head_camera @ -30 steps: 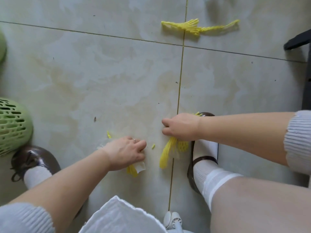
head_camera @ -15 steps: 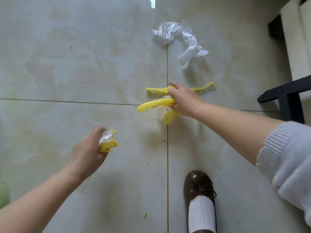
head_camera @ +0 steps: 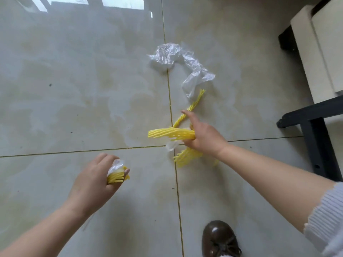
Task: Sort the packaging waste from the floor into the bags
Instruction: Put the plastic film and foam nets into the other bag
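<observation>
While both my hands are already loaded up, I'd say I'm somewhere in the middle of this job, not near the end. My left hand (head_camera: 96, 179) has its fingers (head_camera: 126, 171) curled tight around a small wad of yellow foam netting (head_camera: 116, 178) with a scrap of clear film tucked in on top. My right hand (head_camera: 201, 138) is clamped on a bigger bunch of yellow net (head_camera: 170, 133), one flat piece sticking out toward 9 o'clock and more strands (head_camera: 187, 156) hanging under my palm at about 6, plus a bit of white film.

What's left, as far as I can see: a twisted yellow net strip (head_camera: 194, 104) on the floor (head_camera: 74, 89), running from right at my index finger out toward 1 o'clock, and the crumpled clear plastic bag (head_camera: 178, 58) beyond it at 12, its tail end lying just beside the far tip of that strip. I can't quite tell if my finger is touching the strip or just hovering over it. None of the sorting bags are in view, so nothing I'm holding counts as sorted yet.

Room-wise it's pretty easy. Tile is wide open from 7 round to 12. The tight side is 2 to 4 o'clock, where a black furniture frame (head_camera: 315, 130) and a pale cushion (head_camera: 319, 49) sit, well apart from the waste. My brown shoe (head_camera: 219, 238) is down at 6, clear of everything. Probably the real limit is grip space, since both fists are pretty full.
</observation>
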Motion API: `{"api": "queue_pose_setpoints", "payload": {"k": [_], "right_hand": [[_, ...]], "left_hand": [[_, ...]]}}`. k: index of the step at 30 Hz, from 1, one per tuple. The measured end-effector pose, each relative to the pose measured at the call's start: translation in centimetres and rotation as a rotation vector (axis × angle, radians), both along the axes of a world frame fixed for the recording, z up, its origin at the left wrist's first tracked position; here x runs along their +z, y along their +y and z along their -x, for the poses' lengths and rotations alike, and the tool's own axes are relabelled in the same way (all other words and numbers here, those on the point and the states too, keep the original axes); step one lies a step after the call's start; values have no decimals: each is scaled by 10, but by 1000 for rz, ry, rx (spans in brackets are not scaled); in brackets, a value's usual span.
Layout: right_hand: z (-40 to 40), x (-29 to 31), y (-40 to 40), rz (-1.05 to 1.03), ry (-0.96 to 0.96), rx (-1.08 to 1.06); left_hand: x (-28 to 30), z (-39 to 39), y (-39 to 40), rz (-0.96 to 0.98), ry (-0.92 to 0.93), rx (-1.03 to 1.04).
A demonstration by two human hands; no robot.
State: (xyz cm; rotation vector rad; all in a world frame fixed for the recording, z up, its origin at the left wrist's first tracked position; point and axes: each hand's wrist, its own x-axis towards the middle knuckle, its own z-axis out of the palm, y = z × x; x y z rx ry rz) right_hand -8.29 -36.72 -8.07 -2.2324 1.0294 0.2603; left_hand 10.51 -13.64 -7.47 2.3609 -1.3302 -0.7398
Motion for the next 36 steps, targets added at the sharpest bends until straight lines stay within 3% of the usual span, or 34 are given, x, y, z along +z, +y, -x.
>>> {"api": "queue_pose_setpoints", "payload": {"k": [4, 8, 13, 20, 27, 31, 34, 36], "right_hand": [[1, -9, -35, 69, 210, -19], [-18, -16, -43, 135, 258, -17], [-28, -11, -37, 219, 350, 137], [-80, 63, 43, 30, -82, 25], [-161, 154, 147, -513, -448, -163], [-220, 191, 201, -725, -592, -188], [-263, 206, 240, -734, -652, -161], [-289, 212, 265, -719, -680, -166]], "left_hand": [[-5, -2, -2, -46, -4, -25], [0, -7, 2, -74, -21, -95], [31, -35, 12, -29, -80, -93], [104, -77, 40, 3, -171, 35], [204, -118, 91, -96, -195, 65], [265, -158, 146, -2, -160, 275], [293, -192, 196, 83, -136, 466], [300, -211, 225, 164, -12, 646]]}}
